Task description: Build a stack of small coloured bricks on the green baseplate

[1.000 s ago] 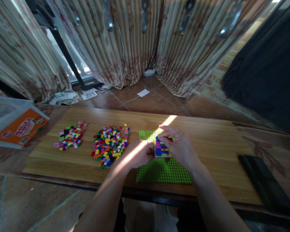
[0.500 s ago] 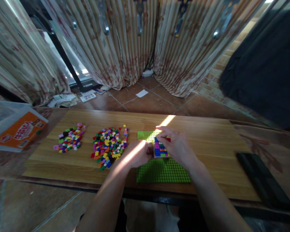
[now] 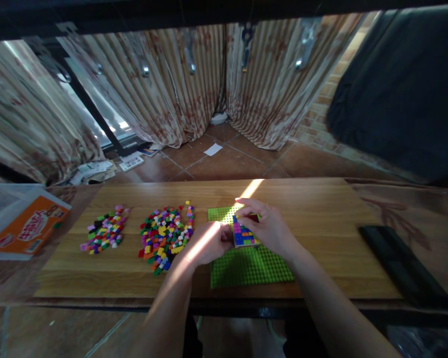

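A block of toy building bricks (image 3: 243,237), purple, blue, orange and green on top, stands over the green studded baseplate (image 3: 250,271). My left hand (image 3: 211,243) is closed, its curled fingertips against the left side of the block. From the right, my right hand (image 3: 269,226) reaches over the block's far part, thumb and fingers pinched together. What the pinch holds is hidden by the fingers. A dark red brick (image 3: 254,218) shows just under the right hand.
Left of the baseplate lies a large pile of loose bricks (image 3: 164,236), with a smaller pile (image 3: 106,231) farther left. A clear box with an orange label (image 3: 32,228) stands at the table's left end. A long black object (image 3: 403,263) lies at the right.
The camera view has tilted and shifted slightly, so the scene sits a little lower and to the left. Both hands stay at the brick block, with little visible change in their grip.
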Tool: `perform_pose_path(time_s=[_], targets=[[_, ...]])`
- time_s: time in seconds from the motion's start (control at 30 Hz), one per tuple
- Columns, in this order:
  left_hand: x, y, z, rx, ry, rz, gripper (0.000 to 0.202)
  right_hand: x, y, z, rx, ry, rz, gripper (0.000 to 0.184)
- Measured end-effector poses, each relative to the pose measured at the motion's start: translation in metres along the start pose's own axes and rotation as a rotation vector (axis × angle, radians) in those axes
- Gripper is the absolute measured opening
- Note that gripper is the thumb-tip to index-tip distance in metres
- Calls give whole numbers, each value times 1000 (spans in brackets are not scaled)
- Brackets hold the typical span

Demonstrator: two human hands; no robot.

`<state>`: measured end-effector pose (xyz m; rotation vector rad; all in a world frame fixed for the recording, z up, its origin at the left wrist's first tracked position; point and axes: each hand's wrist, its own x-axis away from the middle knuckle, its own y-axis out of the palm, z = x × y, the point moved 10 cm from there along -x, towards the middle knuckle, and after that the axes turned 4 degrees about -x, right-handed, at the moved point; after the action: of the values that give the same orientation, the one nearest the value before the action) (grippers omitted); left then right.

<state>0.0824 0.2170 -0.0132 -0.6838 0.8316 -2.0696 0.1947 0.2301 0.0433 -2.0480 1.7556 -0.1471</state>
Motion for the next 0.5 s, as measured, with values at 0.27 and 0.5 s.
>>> perform_pose_path(time_s=[0.27,0.5], targets=[[0,-1,-1,50,-6,0,16,-1,-7,21,-76,78,140,31],[-1,-1,-5,144,-4,62,14,-3,9,22,38,78,36,32]])
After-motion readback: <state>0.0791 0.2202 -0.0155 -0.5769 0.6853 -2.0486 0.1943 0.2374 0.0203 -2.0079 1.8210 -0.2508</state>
